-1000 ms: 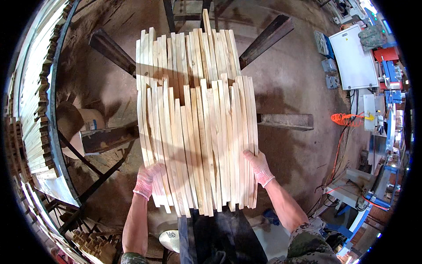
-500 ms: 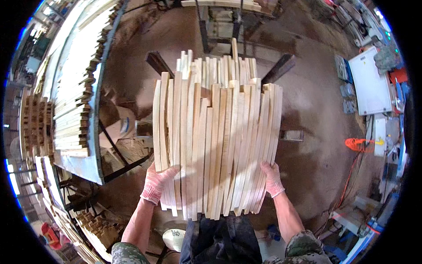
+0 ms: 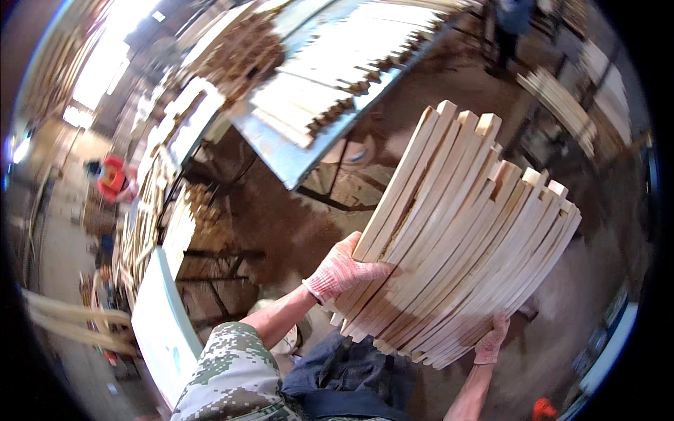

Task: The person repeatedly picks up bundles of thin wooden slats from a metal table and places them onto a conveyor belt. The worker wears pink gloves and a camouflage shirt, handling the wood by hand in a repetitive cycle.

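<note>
The gloved left hand [image 3: 349, 269] and the gloved right hand [image 3: 491, 341] grasp opposite sides of the wooden slats [image 3: 456, 242], which lie between them, long axis slanting forward and rightward.

– Please, is there any writing which you can read?
– No, I cannot read any word or number. The pale panel [image 3: 165, 326] at the lower left has small blue marks, but they are too blurred.
– And below the blue counter [image 3: 272, 151]?
– The round thing [image 3: 351, 156] there has a bluish patch; I cannot tell if it is a label.
</note>
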Motion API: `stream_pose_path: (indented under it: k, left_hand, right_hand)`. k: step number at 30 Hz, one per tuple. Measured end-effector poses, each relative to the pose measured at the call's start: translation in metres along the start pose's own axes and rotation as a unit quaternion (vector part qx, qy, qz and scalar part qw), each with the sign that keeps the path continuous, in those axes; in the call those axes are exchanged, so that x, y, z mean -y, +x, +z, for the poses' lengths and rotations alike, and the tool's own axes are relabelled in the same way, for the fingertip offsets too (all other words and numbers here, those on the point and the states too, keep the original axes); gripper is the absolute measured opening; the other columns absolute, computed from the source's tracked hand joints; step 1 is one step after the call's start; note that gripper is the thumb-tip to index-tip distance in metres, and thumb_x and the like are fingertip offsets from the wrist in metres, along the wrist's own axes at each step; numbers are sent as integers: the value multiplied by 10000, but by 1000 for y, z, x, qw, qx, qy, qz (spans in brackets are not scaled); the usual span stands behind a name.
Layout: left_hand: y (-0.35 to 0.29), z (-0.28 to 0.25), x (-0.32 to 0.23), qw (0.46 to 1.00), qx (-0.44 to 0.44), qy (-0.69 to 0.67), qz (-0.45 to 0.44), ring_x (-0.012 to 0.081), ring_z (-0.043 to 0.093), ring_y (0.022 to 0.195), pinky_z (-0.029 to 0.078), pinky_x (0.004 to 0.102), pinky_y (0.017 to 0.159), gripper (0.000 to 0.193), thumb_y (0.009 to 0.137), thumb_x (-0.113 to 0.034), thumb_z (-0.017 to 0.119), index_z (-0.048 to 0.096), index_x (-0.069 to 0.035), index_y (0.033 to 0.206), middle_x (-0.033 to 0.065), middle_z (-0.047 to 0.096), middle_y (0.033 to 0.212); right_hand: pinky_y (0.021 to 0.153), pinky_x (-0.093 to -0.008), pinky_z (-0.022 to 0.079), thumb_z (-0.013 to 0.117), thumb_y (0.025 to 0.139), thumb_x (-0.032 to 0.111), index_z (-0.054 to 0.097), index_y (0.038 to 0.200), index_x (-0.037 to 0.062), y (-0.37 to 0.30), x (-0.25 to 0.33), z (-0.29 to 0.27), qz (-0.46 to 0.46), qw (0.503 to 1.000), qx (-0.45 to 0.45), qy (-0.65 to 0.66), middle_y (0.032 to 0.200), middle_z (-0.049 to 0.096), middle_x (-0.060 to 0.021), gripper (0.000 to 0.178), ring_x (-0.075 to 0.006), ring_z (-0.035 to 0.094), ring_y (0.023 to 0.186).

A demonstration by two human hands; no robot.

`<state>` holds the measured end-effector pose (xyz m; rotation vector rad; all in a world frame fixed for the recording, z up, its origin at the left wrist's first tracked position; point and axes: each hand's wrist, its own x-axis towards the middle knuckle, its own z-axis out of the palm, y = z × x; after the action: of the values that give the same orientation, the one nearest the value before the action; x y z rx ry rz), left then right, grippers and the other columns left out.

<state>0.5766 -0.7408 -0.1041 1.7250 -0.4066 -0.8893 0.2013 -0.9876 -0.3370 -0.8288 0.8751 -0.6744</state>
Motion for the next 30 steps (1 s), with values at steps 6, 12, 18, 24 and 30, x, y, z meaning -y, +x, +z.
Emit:
stream_pose_path:
  k: [6, 12, 18, 24, 30]
  left_hand:
    - [-89, -47, 31, 984, -172, 13, 37, 150, 667, 1138, 551, 348, 1020, 720, 787, -364, 984, 640, -16, 1315, 77, 737, 1215]
    - [-226, -73, 39, 939, -301, -144, 85, 142, 659, 1145, 554, 342, 1013, 720, 812, -303, 982, 613, -12, 1358, 62, 721, 1242]
    - [-372, -74, 83, 878, -433, -178, 99, 144, 663, 1147, 573, 345, 995, 725, 852, -334, 943, 596, -19, 1405, 73, 721, 1255]
    - [-511, -43, 167, 775, -578, -236, 94, 169, 666, 1160, 546, 364, 1044, 735, 806, -285, 987, 611, -24, 1381, 74, 737, 1257]
    - [-632, 4, 263, 665, -663, -331, 91, 193, 657, 1208, 534, 390, 1076, 823, 822, -287, 976, 561, -7, 1475, 99, 718, 1319]
  right_hand:
    - [1120, -445, 509, 720, 1037, 403, 584, 1402, 65, 48, 32, 81, 5, 994, 87, -70, 1363, 651, -81, 515, -232, 634, 1256]
    - [800, -346, 512, 827, 945, 440, 659, 1179, 114, 48, 60, 187, -13, 956, 269, -118, 1026, 648, 30, 435, -118, 602, 898]
    - [913, -451, 588, 840, 947, 427, 641, 1314, 67, -48, 54, 312, 43, 865, 484, -129, 1203, 709, -62, 552, -220, 693, 1102]
    - [888, -392, 545, 732, 996, 382, 614, 1317, 27, -153, -19, 373, 55, 761, 615, -200, 1132, 675, -48, 493, -196, 656, 1023]
    - [835, -370, 595, 650, 1037, 386, 622, 1314, -34, -298, -103, 424, 102, 630, 722, -268, 1123, 706, -85, 504, -217, 714, 982]
